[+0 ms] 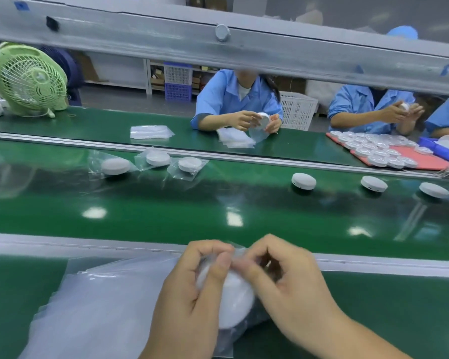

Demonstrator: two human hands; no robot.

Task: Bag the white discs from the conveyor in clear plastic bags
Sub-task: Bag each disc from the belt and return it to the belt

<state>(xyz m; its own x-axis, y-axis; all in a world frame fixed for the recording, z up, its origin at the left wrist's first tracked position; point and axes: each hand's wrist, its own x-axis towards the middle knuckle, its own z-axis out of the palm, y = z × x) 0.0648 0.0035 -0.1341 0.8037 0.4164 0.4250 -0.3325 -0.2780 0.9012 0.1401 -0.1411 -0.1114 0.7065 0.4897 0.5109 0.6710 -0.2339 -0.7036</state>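
Note:
A white disc [233, 304] sits inside a clear plastic bag [240, 255] at the near table edge, between my hands. My left hand [192, 288] grips the bagged disc from the left, thumb across its top. My right hand [285, 281] pinches the bag's top edge just above the disc. A stack of empty clear bags [96, 307] lies to the left of my hands. On the green conveyor [218, 203], three bare white discs [303, 180] [373, 183] [434, 189] stand at the right, and three bagged discs [115, 165] [158, 158] [189, 164] lie at the left.
Across the belt, people in blue coats handle discs and bags. A red tray [430, 161] with several discs lies far right, a blue bin [441, 149] beside it. A green fan [26, 79] stands far left. A grey beam [218, 45] crosses overhead.

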